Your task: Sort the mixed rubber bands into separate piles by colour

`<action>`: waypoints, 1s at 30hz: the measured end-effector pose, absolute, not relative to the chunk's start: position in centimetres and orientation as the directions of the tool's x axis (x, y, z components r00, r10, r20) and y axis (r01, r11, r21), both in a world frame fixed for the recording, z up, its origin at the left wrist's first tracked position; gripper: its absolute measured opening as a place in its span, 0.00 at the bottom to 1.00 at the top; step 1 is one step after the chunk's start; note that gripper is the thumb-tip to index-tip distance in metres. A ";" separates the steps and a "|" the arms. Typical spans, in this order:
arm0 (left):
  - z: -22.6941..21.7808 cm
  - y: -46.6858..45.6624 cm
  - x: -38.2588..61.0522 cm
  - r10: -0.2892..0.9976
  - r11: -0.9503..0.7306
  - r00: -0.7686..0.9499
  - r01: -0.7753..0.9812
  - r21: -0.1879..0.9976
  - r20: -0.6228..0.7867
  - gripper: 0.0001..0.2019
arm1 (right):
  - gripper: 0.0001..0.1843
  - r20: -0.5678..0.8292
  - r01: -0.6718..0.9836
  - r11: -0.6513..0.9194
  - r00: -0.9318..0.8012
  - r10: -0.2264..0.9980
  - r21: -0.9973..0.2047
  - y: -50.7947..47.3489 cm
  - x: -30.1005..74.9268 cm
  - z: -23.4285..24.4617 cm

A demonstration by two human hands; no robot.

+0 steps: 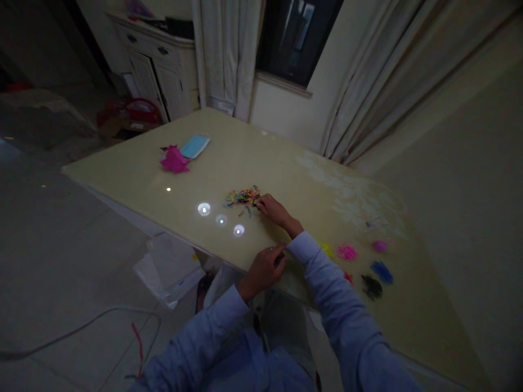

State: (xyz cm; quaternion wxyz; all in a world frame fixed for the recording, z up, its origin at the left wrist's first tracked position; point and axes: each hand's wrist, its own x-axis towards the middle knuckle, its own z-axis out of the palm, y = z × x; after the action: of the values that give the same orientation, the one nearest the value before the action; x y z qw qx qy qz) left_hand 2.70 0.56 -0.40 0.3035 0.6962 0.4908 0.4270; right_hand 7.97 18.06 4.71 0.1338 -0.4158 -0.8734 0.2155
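A mixed pile of small coloured bands (244, 196) lies near the middle of the pale yellow table (286, 179). My right hand (273, 209) reaches to the pile's right edge, fingers curled and pinching at the bands. My left hand (263, 268) rests at the table's near edge, fingers closed in a loose fist; what it holds, if anything, is hidden. To the right lie small sorted heaps: yellow (327, 249), pink (347, 252), magenta (379, 246), blue (382, 271), dark (371, 286) and red (348, 277).
A crumpled magenta piece (175, 160) and a light blue face mask (195, 146) lie at the table's far left. Three lamp reflections (220, 219) shine on the tabletop. A plastic bag (171, 267) and a cable (81, 326) are on the floor. Curtains and a cabinet (159, 65) stand behind.
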 end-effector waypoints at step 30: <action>-0.9 1.1 1.8 0.863 -0.492 0.204 0.541 0.682 0.462 0.09 | 0.13 -0.099 -0.415 -0.154 -0.152 0.983 -0.896 -1.4 21.7 12.4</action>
State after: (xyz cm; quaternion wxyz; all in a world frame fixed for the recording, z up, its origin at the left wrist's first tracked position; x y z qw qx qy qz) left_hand 1.76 1.07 -0.88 0.1896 0.7523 0.4668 0.4245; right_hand 21.75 -1.38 12.44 0.5305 -0.3776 -0.3761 0.6592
